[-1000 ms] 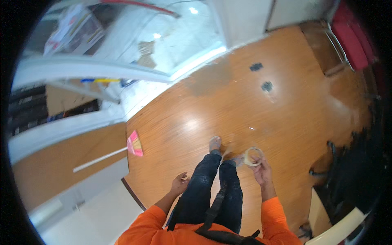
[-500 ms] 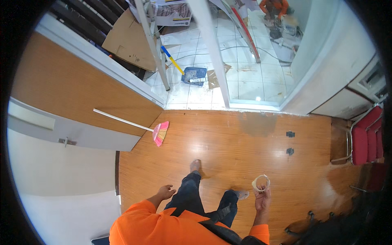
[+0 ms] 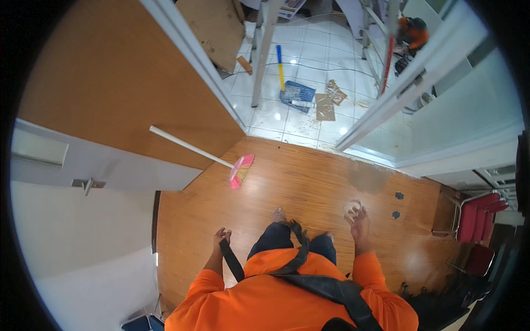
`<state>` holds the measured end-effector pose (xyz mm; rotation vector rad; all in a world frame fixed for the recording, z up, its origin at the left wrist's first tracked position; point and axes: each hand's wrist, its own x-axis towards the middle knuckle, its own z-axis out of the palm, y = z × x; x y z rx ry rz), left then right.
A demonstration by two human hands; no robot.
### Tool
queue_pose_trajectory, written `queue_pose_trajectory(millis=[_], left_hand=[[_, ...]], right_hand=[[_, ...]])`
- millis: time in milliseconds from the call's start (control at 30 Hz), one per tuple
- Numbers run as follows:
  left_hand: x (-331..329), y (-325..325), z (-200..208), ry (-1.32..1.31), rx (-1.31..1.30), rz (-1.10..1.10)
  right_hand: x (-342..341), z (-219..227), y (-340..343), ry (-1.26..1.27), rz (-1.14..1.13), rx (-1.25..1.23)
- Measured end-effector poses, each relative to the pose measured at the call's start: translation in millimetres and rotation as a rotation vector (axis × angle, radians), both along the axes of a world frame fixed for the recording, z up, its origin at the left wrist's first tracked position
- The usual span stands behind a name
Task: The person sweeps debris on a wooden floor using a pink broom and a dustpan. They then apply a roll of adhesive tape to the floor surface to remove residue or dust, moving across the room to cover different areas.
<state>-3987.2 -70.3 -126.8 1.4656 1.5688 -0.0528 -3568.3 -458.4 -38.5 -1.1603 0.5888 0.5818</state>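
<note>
My right hand (image 3: 360,225) holds a ring-shaped roll of clear tape (image 3: 352,207) out over the wooden floor, its fingers at the roll's near side. My left hand (image 3: 222,238) hangs low on the left with its fingers loosely bent and apart. A loose black strap (image 3: 232,260) crosses in front of that hand and hides part of it; I see no grip on it. Ahead, a broom (image 3: 242,171) with pink and tan bristles and a white handle leans toward the brown wall panel.
Through the white-framed doorway, a blue dustpan (image 3: 298,92) and brown cardboard pieces (image 3: 326,107) lie on white tiles. Ladder legs (image 3: 264,66) stand there. A person in orange (image 3: 414,34) crouches beyond. Red chairs (image 3: 476,219) are stacked at right; a door handle (image 3: 87,185) juts at left.
My view has turned and moved toward the doorway. My right hand carries the tape roll farther ahead. My left arm has shifted, and the black straps now swing forward into view.
</note>
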Motion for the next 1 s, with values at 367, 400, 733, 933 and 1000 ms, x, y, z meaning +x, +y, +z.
queue_pose_trajectory(millis=[367, 400, 733, 933, 1000], left_hand=[[23, 69, 66, -0.003, -0.146, 0.422], [28, 82, 66, -0.028, -0.153, 0.436], [189, 281, 103, -0.129, -0.027, 0.533], [260, 368, 121, -0.223, 0.149, 0.743], [263, 389, 115, -0.258, 0.175, 0.715]], right_hand=[[153, -18, 233, -0.063, 0.239, -0.221], [172, -35, 250, -0.030, 0.208, -0.274], [396, -280, 425, -0.217, 0.199, -0.440], [459, -234, 560, -0.083, 0.146, -0.112], [478, -229, 579, -0.105, 0.155, -0.112]])
